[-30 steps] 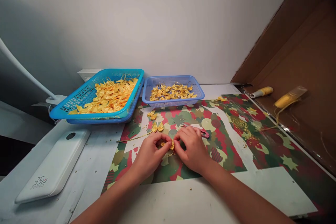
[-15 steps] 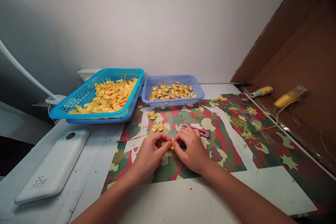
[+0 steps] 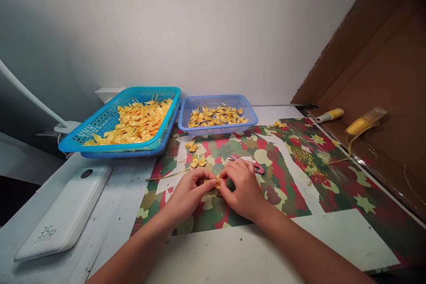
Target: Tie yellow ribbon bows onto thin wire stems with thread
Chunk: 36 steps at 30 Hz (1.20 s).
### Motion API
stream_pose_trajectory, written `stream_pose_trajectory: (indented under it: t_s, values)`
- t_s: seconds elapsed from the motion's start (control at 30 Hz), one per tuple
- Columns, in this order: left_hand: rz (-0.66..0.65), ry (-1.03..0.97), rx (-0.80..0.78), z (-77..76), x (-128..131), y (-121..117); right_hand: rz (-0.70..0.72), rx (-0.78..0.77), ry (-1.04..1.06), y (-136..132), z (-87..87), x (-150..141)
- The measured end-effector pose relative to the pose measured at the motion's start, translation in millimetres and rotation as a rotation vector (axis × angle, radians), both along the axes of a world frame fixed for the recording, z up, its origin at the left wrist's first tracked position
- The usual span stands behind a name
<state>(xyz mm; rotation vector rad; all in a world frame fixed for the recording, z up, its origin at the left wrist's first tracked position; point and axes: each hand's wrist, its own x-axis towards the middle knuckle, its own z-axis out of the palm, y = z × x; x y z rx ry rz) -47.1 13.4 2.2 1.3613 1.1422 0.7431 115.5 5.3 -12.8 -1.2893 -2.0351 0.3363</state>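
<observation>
A small yellow ribbon bow (image 3: 217, 183) is pinched between my left hand (image 3: 191, 191) and my right hand (image 3: 240, 188), fingertips nearly meeting. Fingers cover most of the bow, and a thin gold cord loops below it. Just beyond my left hand lies another yellow bow (image 3: 198, 161), with a gold cord (image 3: 169, 175) stretching to its left. Behind it rests a further bow (image 3: 191, 145). Pink thread snips (image 3: 258, 168) lie partly hidden behind my right hand.
A turquoise basket (image 3: 76, 142) heaped with yellow bows stands at the left, and a blue-violet basket (image 3: 218, 131) with corded bows at the back. A white power bank (image 3: 63, 213) lies left. Two yellow thread spools (image 3: 333, 115) sit by the cardboard (image 3: 376, 62). Patterned paper (image 3: 286, 186) covers the table.
Both hands keep their pinch at the bow, with only slight finger shifts. The right hand now covers more of the pink snips. The whole view has shifted slightly.
</observation>
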Motion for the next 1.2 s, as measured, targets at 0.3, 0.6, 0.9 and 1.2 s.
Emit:
stream_pose_trajectory:
  t_s: [0.3, 0.6, 0.9, 1.2]
  values:
    - [0.037, -0.017, -0.059, 10.0, -1, 1, -0.007, -0.067, 0.154, -1, 4.5, 2]
    - [0.067, -0.044, -0.025, 0.8, 2, 0, -0.037, -0.062, 0.192, 1, 0.5, -2]
    - [0.083, -0.057, -0.023, 0.3, 3, -1, -0.050, -0.084, 0.225, -1, 3.0, -4]
    - [0.044, 0.061, 0.098, -6.5, 1, -3, -0.013, -0.134, 0.147, 0, -1.2, 0]
